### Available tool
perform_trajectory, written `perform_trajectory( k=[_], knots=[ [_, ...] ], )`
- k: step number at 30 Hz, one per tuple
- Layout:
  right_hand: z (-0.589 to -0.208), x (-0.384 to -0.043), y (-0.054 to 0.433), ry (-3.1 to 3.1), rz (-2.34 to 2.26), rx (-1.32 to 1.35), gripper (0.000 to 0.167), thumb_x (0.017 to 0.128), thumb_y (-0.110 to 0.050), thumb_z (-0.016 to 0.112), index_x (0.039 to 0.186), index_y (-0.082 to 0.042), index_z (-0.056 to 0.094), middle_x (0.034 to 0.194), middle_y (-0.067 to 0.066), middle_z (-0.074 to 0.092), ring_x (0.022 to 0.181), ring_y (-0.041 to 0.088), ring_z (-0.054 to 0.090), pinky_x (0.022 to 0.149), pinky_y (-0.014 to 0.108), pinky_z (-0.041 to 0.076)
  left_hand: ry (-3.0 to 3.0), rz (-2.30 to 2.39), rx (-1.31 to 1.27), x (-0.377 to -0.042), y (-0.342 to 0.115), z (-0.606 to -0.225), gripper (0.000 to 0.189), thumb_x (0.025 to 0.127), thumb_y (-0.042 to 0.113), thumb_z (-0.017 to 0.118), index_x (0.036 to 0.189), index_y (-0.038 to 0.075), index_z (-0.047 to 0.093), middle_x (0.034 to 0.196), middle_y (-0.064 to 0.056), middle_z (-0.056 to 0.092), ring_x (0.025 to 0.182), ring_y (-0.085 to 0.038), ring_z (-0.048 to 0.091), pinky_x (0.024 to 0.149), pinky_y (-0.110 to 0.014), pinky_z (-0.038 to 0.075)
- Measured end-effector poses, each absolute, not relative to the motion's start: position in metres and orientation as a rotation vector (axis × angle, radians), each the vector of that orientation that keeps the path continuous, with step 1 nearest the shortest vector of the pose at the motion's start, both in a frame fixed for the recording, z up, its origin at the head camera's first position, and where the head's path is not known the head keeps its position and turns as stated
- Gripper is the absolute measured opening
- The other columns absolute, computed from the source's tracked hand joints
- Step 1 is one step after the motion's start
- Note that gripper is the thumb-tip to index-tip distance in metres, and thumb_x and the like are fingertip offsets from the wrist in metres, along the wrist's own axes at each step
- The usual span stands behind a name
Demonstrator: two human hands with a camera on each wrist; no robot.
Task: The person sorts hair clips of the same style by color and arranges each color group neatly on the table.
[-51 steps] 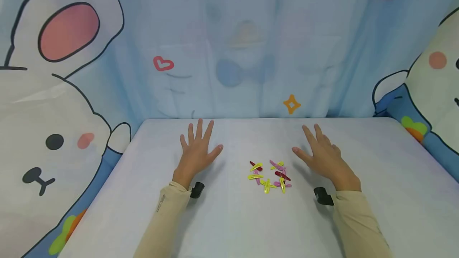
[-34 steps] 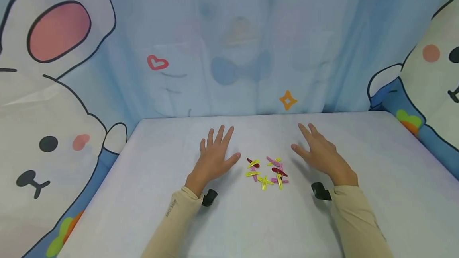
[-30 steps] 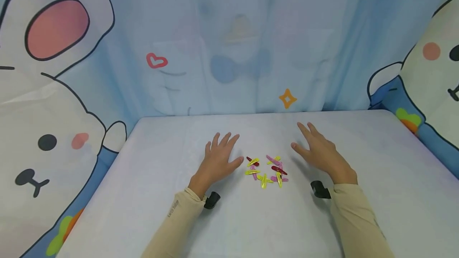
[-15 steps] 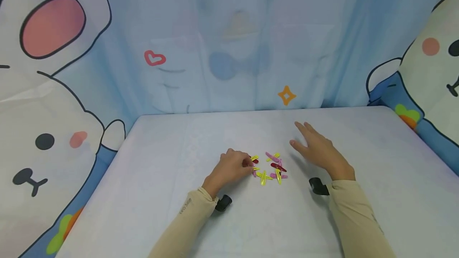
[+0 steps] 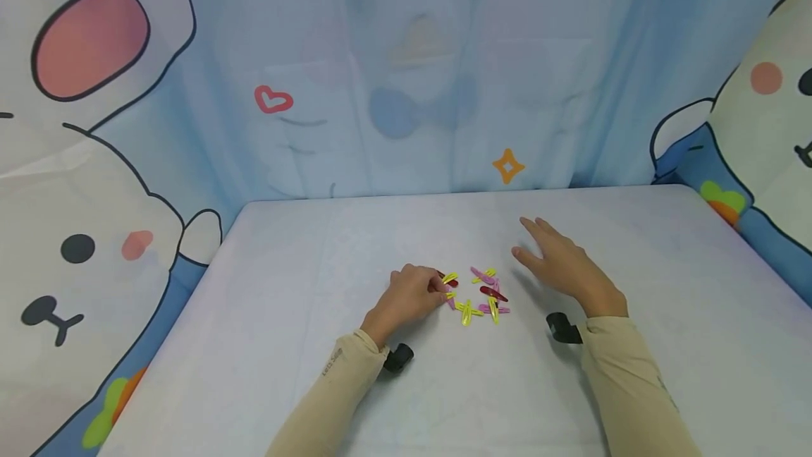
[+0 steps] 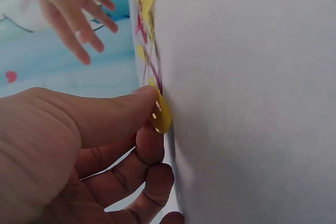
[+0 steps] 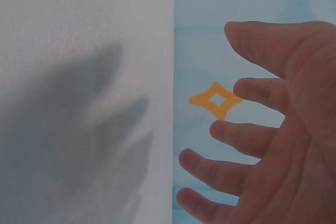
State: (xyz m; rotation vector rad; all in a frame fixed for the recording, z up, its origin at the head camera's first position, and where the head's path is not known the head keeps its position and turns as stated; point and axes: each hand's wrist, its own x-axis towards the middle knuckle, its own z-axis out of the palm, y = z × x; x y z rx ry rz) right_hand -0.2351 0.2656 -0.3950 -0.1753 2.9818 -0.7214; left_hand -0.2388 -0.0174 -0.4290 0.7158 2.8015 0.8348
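Observation:
My left hand is at the left side of a loose ring of small snap hair clips on the white table. Its thumb and index finger pinch a yellow hair clip, seen close in the left wrist view; the fingertips hide part of it. Around the ring lie a dark red hair clip, a pink hair clip and another yellow hair clip, among several more that overlap. To the right of the ring, my right hand hovers over the table with spread fingers, holding nothing.
The white table spreads out on all sides of the clips. Behind its far edge hangs a blue curtain printed with cartoon animals. A black wrist camera sits at the left wrist and another black camera at the right.
My left hand has moved right from the left part of the table to the clips, and its spread fingers have closed on a yellow hair clip. The right hand has hardly moved.

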Motion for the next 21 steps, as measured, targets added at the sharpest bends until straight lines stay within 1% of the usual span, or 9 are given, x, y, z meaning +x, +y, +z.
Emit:
perform_trajectory(
  k=[2,5,9,15,21],
  knots=[
    [-0.394,-0.235,0.266,2.978,-0.716,-0.166,0.076,0.11,-0.034,0.059,0.166,0.004,0.025,0.168,0.039,0.017,0.152,0.061,0.021,0.113,0.08,0.018,2.786,0.892,0.699,-0.241,-0.021,-0.43,0.006,0.099,0.014,0.076,0.093,0.013,0.077,0.082,0.009,0.064,0.085,-0.013,0.053,0.088,-0.039,0.039],
    [-0.393,-0.234,0.265,2.972,-0.722,-0.157,0.075,0.11,-0.033,0.058,0.165,0.005,0.026,0.168,0.039,0.016,0.152,0.061,0.019,0.113,0.081,0.017,2.728,1.029,0.664,-0.245,-0.03,-0.429,0.006,0.099,0.013,0.075,0.094,0.012,0.078,0.087,0.008,0.067,0.084,-0.012,0.056,0.086,-0.036,0.044],
    [-0.392,-0.234,0.264,2.965,-0.748,-0.173,0.074,0.11,-0.032,0.059,0.164,0.006,0.027,0.168,0.04,0.013,0.151,0.063,0.019,0.113,0.079,0.019,2.647,1.188,0.593,-0.25,-0.045,-0.425,0.008,0.1,0.01,0.073,0.095,0.008,0.079,0.088,0.004,0.069,0.085,-0.013,0.059,0.078,-0.032,0.049],
    [-0.393,-0.234,0.264,2.961,-0.762,-0.195,0.073,0.11,-0.032,0.059,0.164,0.007,0.028,0.168,0.041,0.012,0.15,0.064,0.019,0.114,0.078,0.02,2.643,1.284,0.418,-0.264,-0.073,-0.417,0.009,0.1,0.011,0.074,0.095,0.005,0.079,0.089,-0.001,0.071,0.084,-0.017,0.059,0.075,-0.03,0.048],
    [-0.393,-0.235,0.259,2.953,-0.759,-0.209,0.072,0.11,-0.032,0.058,0.163,0.008,0.029,0.167,0.041,0.014,0.151,0.062,0.019,0.116,0.075,0.02,2.683,1.348,0.205,-0.281,-0.111,-0.41,0.011,0.101,0.014,0.074,0.097,0.004,0.077,0.098,-0.007,0.072,0.088,-0.022,0.058,0.079,-0.036,0.046]
  ],
)
